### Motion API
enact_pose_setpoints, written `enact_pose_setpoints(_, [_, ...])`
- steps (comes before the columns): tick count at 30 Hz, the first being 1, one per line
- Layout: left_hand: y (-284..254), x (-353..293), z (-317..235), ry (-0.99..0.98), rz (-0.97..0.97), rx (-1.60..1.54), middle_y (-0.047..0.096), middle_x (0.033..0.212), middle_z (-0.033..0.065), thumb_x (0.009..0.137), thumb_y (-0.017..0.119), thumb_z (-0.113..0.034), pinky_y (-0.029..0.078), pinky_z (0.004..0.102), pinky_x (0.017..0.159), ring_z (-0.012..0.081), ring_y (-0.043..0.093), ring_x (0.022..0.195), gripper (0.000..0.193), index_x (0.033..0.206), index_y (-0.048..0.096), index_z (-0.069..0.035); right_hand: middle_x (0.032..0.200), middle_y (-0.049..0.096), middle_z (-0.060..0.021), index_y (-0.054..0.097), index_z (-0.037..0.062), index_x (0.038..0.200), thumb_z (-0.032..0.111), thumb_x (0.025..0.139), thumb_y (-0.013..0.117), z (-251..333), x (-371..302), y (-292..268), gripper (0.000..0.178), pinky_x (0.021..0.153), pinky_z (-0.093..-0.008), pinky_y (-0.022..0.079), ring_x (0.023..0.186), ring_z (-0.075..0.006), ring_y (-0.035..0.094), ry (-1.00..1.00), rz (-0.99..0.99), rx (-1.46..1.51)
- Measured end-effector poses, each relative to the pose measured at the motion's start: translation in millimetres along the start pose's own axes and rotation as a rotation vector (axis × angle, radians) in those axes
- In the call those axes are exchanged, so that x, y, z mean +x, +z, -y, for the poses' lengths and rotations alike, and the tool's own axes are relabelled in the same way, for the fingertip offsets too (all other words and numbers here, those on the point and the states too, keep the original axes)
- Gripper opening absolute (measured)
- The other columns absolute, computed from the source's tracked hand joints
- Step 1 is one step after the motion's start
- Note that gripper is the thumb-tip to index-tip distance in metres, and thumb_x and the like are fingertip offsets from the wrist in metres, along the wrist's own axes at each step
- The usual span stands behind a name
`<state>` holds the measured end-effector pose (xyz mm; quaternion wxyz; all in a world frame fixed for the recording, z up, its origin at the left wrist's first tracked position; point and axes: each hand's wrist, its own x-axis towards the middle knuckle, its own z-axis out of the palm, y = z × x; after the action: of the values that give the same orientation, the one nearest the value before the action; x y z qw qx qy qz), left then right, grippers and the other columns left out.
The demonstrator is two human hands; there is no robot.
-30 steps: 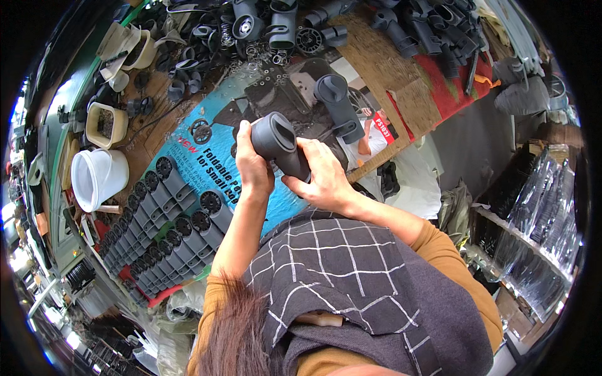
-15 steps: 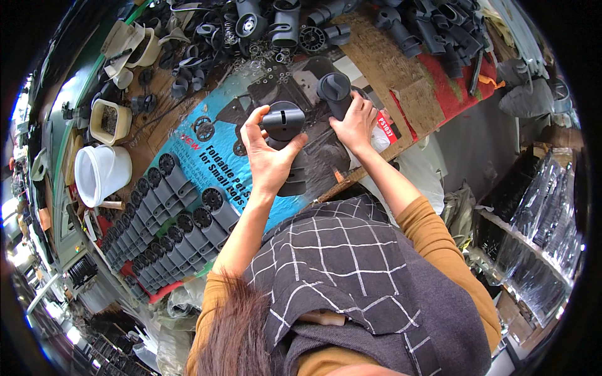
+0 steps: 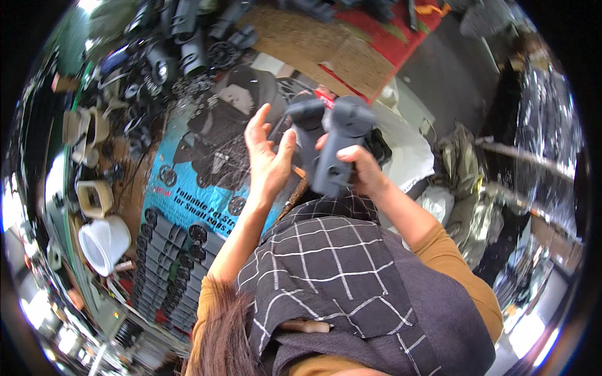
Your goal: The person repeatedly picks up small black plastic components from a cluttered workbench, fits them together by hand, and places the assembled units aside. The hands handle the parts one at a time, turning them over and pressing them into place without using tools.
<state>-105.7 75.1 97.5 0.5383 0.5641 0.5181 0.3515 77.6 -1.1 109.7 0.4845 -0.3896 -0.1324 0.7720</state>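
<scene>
At far left, bench edge: a white plastic tub (image 3: 103,241) lies on its side next to a beige moulded part (image 3: 94,197), both well apart from the hands.
Lower left of the bench: rows of dark grey moulded pieces (image 3: 166,263) with round ends lie packed side by side on the blue printed sheet (image 3: 188,188).
Upper left: a heap of black plastic parts (image 3: 175,50), wheels and tubes among them, is piled behind the sheet.
Left hand: the left hand (image 3: 266,163) is raised with its fingers spread, palm toward the part; only the thumb side looks to touch it, so it steadies more than it grips.
Thing in hand: a grey double-barrelled plastic housing (image 3: 329,141), two blunt rounded tubes joined side by side, is held up off the bench between the two hands, above the checked scarf (image 3: 326,276).
Right hand: the right hand (image 3: 364,172) is wrapped round the lower half of the right barrel, fingers closed tight and carrying the weight.
Position against the grip: most of the housing stands above and left of the right fist, its rounded tops free, and it tilts a little to the left.
Handling: probably a stiff, hollow moulding, light for its bulk and not fragile; the smooth matt skin may slip, so the waist between the barrels or a full wrap round one barrel seems the safest hold.
Right of the hands: brown board (image 3: 326,47) and a red mat (image 3: 401,37) lie beyond, with grey bags (image 3: 464,163) farther right.
</scene>
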Motion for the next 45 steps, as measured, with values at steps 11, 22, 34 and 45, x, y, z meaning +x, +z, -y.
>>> enact_pose_setpoints(11, [-22,-10,17,-0.013,-0.018,0.210,0.045,0.122,0.0064,0.085,0.065,-0.011,0.047,0.0314,0.086,0.0196,0.044,0.111,0.037,0.121,0.056,-0.011,0.109,0.065,-0.0222,0.059,-0.0008,0.118,0.033,0.063,0.072,-45,-25,-249,0.065,0.084,-0.0371,0.050,0.097,-0.0321,0.064,0.463,-0.824,-1.411])
enact_pose_setpoints(22, [-71,-25,23,-0.110,-0.239,0.102,0.053,0.116,0.0055,0.083,0.065,-0.005,0.042,0.0305,0.093,0.0184,0.052,0.105,0.030,0.112,0.059,-0.005,0.091,0.060,-0.0120,0.061,0.0027,0.097,0.018,0.080,0.068,104,142,-97,0.024,0.075,-0.0339,0.049,0.083,-0.0260,0.060,-0.984,-0.669,-1.228])
enact_pose_setpoints(34, [-102,-20,27,-0.218,-0.385,-0.260,0.061,0.102,0.0038,0.088,0.064,-0.011,0.047,0.0263,0.084,0.0122,0.058,0.094,0.020,0.107,0.062,-0.004,0.095,0.057,-0.0191,0.057,0.0005,0.099,0.024,0.070,0.067,129,258,-11,0.039,0.084,-0.0481,0.043,0.093,-0.0380,0.055,-0.875,-0.685,-1.864])
enact_pose_setpoints(45, [-150,5,54,-0.462,-0.331,-0.390,0.062,0.110,0.0052,0.075,0.066,-0.005,0.047,0.0282,0.089,0.0127,0.058,0.100,0.043,0.118,0.059,-0.004,0.101,0.060,-0.0126,0.062,0.0055,0.099,0.028,0.075,0.075,-4,214,140,0.035,0.087,-0.0417,0.044,0.099,-0.0312,0.055,-0.935,0.511,-1.655])
